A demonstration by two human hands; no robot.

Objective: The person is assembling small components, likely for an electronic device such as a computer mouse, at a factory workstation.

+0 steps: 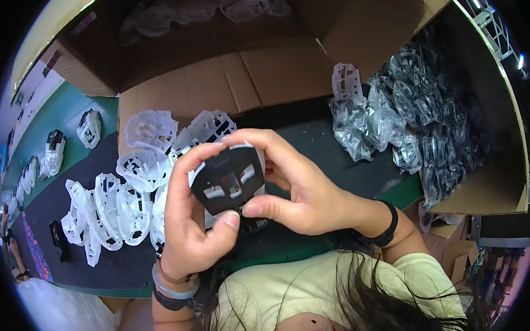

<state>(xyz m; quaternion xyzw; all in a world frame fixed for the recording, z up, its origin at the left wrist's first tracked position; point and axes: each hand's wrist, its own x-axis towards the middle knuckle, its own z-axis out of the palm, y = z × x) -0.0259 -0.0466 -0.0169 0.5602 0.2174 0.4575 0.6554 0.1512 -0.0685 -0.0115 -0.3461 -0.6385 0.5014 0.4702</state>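
Note:
Over the middle of the table I hold up a black plastic shell piece point(223, 174) with several cutouts and pale parts showing in them. My left hand point(192, 236) grips it from the left, thumb at its lower edge and fingers curled round its side. From the right my right hand point(304, 193) grips the same piece, its thumb at the bottom corner and index finger along the top. The fingers behind the piece are partly hidden. Just left of my left hand, translucent white plastic shells point(133, 214) lie in a loose pile.
An open cardboard box point(185, 89) holding more white shells stands behind the pile. To the right, another cardboard box point(491, 196) contains several bagged parts point(404, 109). A small black part point(58, 241) lies at the left; white-and-black shells point(54, 152) line the green surface point(74, 129).

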